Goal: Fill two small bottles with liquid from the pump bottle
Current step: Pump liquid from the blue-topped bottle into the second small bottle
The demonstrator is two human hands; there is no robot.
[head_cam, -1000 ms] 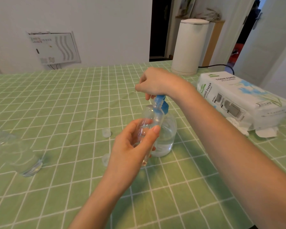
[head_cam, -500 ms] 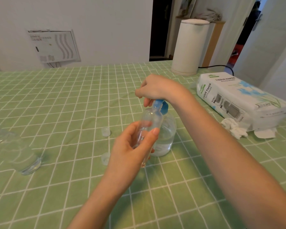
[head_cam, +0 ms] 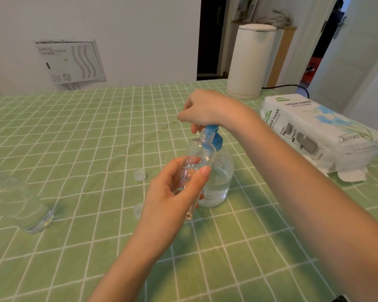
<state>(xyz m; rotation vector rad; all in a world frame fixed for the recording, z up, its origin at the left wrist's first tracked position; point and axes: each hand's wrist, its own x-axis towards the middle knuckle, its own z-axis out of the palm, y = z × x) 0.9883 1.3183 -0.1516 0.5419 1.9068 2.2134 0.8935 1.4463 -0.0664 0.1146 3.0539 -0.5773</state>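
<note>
A clear pump bottle (head_cam: pixel 220 179) with a blue pump head (head_cam: pixel 215 138) stands mid-table, partly filled with clear liquid. My right hand (head_cam: pixel 207 110) rests on top of the pump head, fingers curled around it. My left hand (head_cam: pixel 177 192) grips a small clear bottle (head_cam: pixel 198 158), tilted, with its open neck right at the blue nozzle. Another clear bottle (head_cam: pixel 20 203) lies on its side at the left. Two small clear caps (head_cam: pixel 139 174) (head_cam: pixel 138 210) sit on the cloth left of the pump bottle.
A green checked cloth (head_cam: pixel 85 138) covers the table. A pack of tissue paper (head_cam: pixel 314 131) with loose crumpled tissues lies at the right. A white cylindrical appliance (head_cam: pixel 249 62) with a black cord stands at the back right.
My right hand and the pump head have dropped slightly lower than a second ago. The small bottle stays at the nozzle in my left hand.
</note>
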